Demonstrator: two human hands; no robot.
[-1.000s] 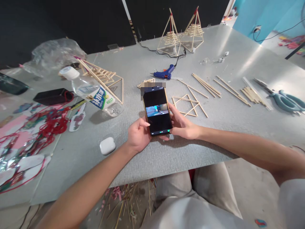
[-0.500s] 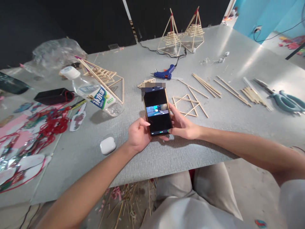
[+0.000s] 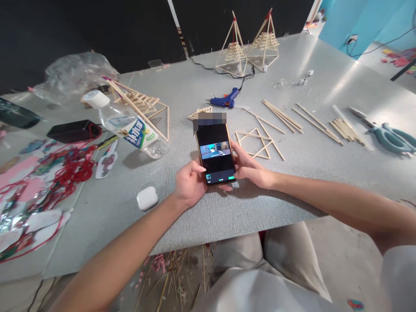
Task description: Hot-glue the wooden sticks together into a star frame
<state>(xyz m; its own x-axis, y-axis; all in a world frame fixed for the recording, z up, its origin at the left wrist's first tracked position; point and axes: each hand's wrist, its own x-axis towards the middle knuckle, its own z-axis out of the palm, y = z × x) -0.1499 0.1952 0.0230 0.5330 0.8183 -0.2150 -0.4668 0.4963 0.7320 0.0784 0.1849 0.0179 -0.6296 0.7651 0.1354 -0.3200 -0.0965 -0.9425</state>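
Note:
A smartphone (image 3: 217,164) is held upright above the near part of the table, its lit screen showing a wide picture on black. My left hand (image 3: 191,182) is closed around its left side, thumb at the lower left edge. On the other side my right hand (image 3: 251,169) grips the phone, with the thumb by the screen's lower right corner. Just right of the phone lies a star-shaped frame of thin wooden sticks (image 3: 256,144). Partly hidden behind the phone's top is a small stick structure (image 3: 199,113). A white earbud case (image 3: 147,198) rests left of my left hand.
A plastic bottle (image 3: 130,130) leans near a stick pyramid (image 3: 143,102) at left. Two more pyramids (image 3: 233,52) stand at the back, behind a blue glue gun (image 3: 225,99). Loose sticks (image 3: 282,116) and blue-handled scissors (image 3: 390,136) lie right. Red cord (image 3: 81,167) is tangled at left.
My right thumb has shifted slightly right, off the screen's lower corner. A small thumbnail and a green button now show along the bottom of the phone screen. Both hands still hold the phone.

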